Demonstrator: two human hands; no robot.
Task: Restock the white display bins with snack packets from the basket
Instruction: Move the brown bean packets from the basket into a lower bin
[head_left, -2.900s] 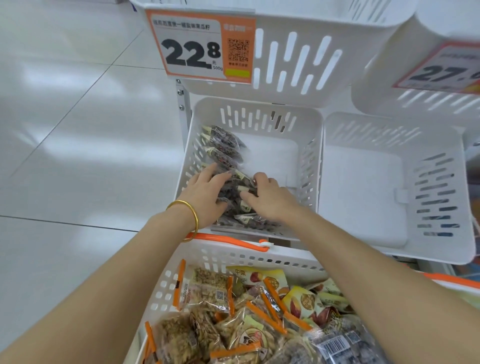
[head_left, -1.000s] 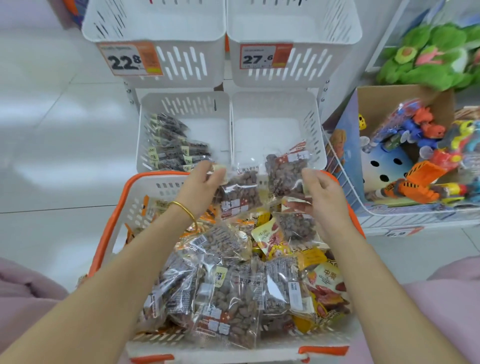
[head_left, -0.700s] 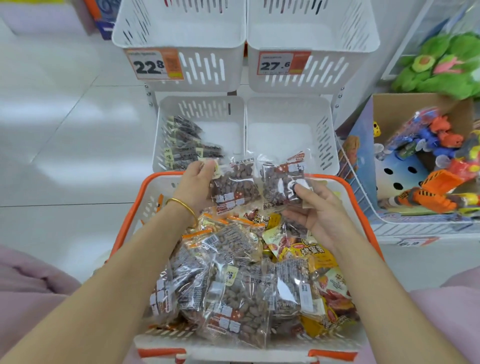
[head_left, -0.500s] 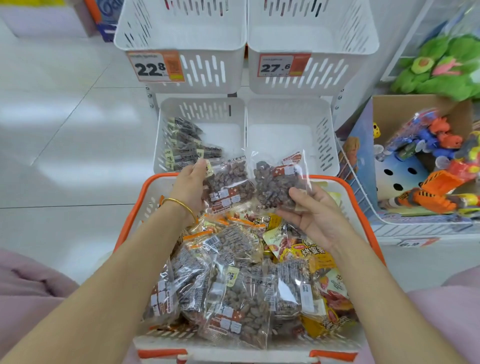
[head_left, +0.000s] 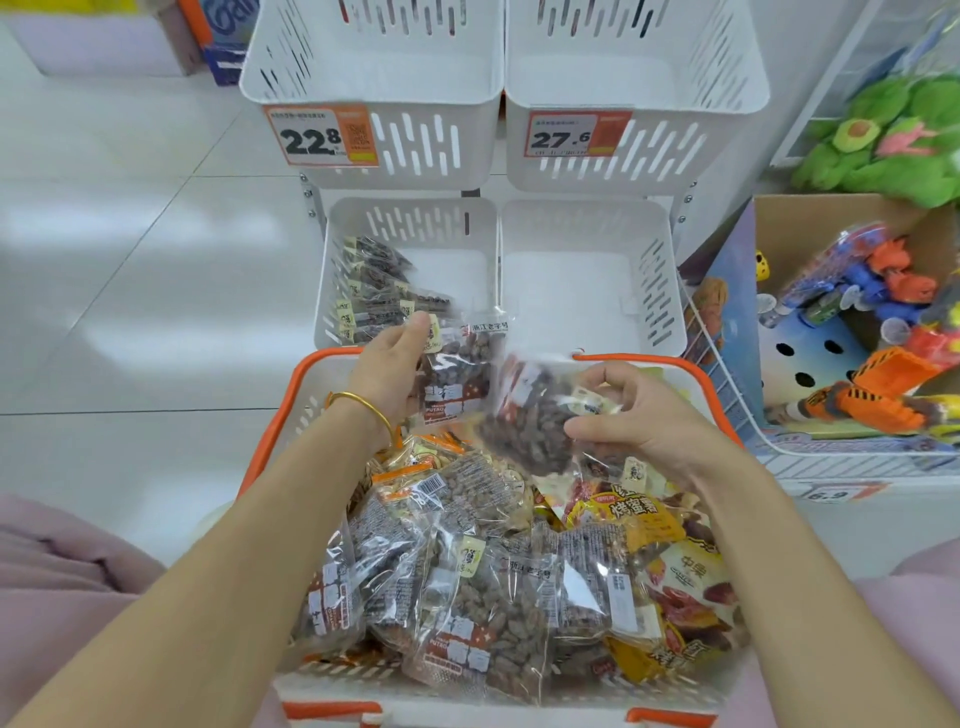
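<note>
A white basket with orange handles (head_left: 270, 431) sits in front of me, full of clear and yellow snack packets (head_left: 483, 587). My left hand (head_left: 389, 369) grips a clear packet of brown nuts (head_left: 462, 374) above the basket's far edge. My right hand (head_left: 639, 421) pinches a second nut packet (head_left: 535, 415), tilted, just right of the first. Beyond the basket stand two lower white bins: the left bin (head_left: 452, 228) holds a row of dark packets (head_left: 374, 296) along its left side, the right bin (head_left: 582, 275) holds nothing.
Two upper white bins (head_left: 374, 78) (head_left: 634, 78) carry price tags 22.8 and 27.6. A cardboard box of plastic toys (head_left: 857, 322) and a green plush (head_left: 883, 135) stand at the right. White tiled floor lies to the left.
Both hands left the lower left bin and lifted nut packets out of the basket. In the last half second the right hand's packet tilted and sank a little; the left hand kept its packet up.
</note>
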